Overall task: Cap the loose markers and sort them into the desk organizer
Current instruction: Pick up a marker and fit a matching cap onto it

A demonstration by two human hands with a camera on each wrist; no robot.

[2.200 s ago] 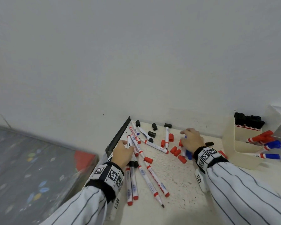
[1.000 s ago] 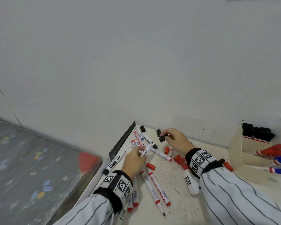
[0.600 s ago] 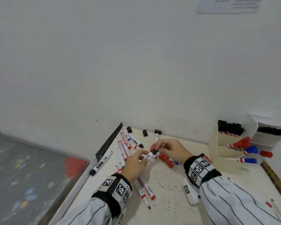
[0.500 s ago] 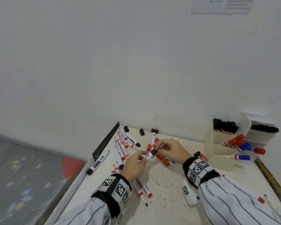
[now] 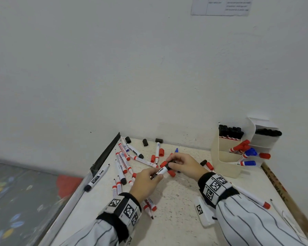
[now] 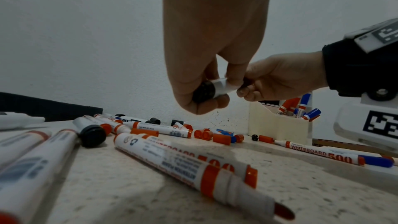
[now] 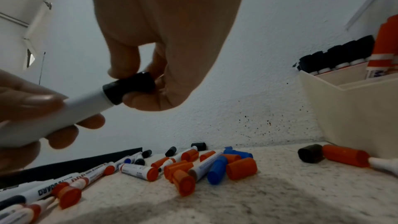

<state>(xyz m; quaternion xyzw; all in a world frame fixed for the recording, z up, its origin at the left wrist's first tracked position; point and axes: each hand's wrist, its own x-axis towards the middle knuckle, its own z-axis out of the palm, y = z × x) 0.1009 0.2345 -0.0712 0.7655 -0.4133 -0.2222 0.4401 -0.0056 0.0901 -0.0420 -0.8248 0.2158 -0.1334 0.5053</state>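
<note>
A white marker (image 5: 160, 172) with black print is held above the table between both hands. My left hand (image 5: 155, 175) grips its barrel (image 7: 84, 108), whose black rear end (image 6: 203, 91) shows in the left wrist view. My right hand (image 5: 170, 163) pinches the black cap (image 7: 131, 88), which sits over the marker's tip, flush against the barrel. The cream desk organizer (image 5: 228, 167) stands at the right by the wall and holds black, red and blue capped markers. Several loose markers (image 5: 122, 158) and red caps (image 5: 161, 152) lie under and left of the hands.
Black caps (image 5: 145, 142) lie along the back wall. One black marker (image 5: 96, 178) hangs over the table's left edge beside a dark strip (image 5: 105, 153). Another black cap (image 7: 311, 153) and a red-capped marker (image 7: 346, 157) lie at the organizer's foot. More markers lie near my right sleeve (image 5: 252, 198).
My right hand took a black cap from the back of the table, my left lifted the marker, and the two came together. The cap now sits on the marker's tip.
</note>
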